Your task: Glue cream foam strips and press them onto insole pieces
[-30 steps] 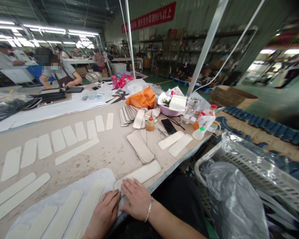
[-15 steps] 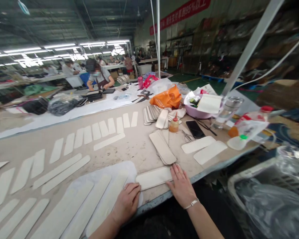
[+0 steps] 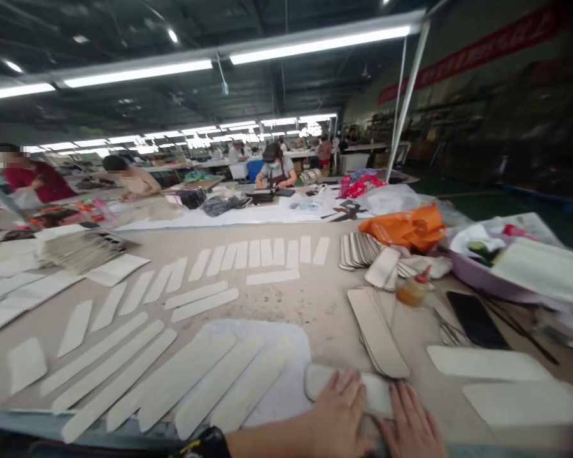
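Head view. One long, cream, round-cornered panel with a darker rim point(image 3: 379, 395) is seen lying flat near the front edge of the beige work table point(image 3: 329, 312), directly under both hands. Its long side is set crosswise to the wearer. The left hand point(image 3: 342, 410) is laid palm down over the panel's middle, fingers extended and slanted forward across it; the panel's rounded left end is left exposed beyond that hand. The right hand point(image 3: 412, 423) is placed over the panel's right end, fingers likewise straight and pointed forward. Between the two hands a short stretch of panel surface is visible. The hands are held close beside each other, flattened on the panel rather than clamped around it. The near edge is covered by the hands and blurred, so thumb contact there cannot be told with confidence.

Just beyond the right hand, a fanned stack of cream, dark-edged panels point(image 3: 378, 331) is found. To the left of the panel, a white, round-cornered sheet point(image 3: 297, 340) is spread, with long, pale, slanted strips point(image 3: 255, 381) laid on it. To the right of the right hand, two loose, cream, rounded pieces point(image 3: 487, 364) are noted, with a black, rectangular phone point(image 3: 477, 319) behind them.
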